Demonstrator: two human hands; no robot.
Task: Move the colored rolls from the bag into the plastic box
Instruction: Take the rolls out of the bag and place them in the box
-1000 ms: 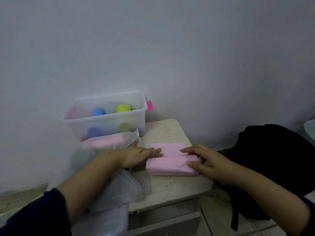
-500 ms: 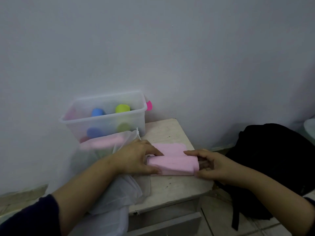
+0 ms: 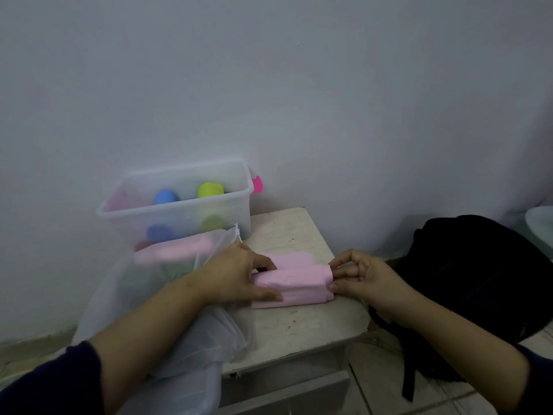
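Note:
A pink sheet (image 3: 294,280) lies on the small table (image 3: 302,322), partly rolled toward me. My left hand (image 3: 239,275) grips the roll's left end, thumb under and fingers over. My right hand (image 3: 357,275) pinches its right end between thumb and fingertips. The clear plastic box (image 3: 179,202) stands at the table's back left and holds a blue roll (image 3: 165,196), a green roll (image 3: 210,190) and a pale pink one (image 3: 118,200). The translucent bag (image 3: 155,304) slumps at the left, with another pink roll (image 3: 176,250) inside it.
A black backpack (image 3: 478,277) sits on the floor right of the table. A pink clip (image 3: 257,184) sticks out behind the box. The wall rises directly behind. A drawer front (image 3: 287,393) shows under the tabletop.
Both hands went from lying flat on the folded pink sheet to gripping its ends, and the near part has been rolled up into a thicker roll.

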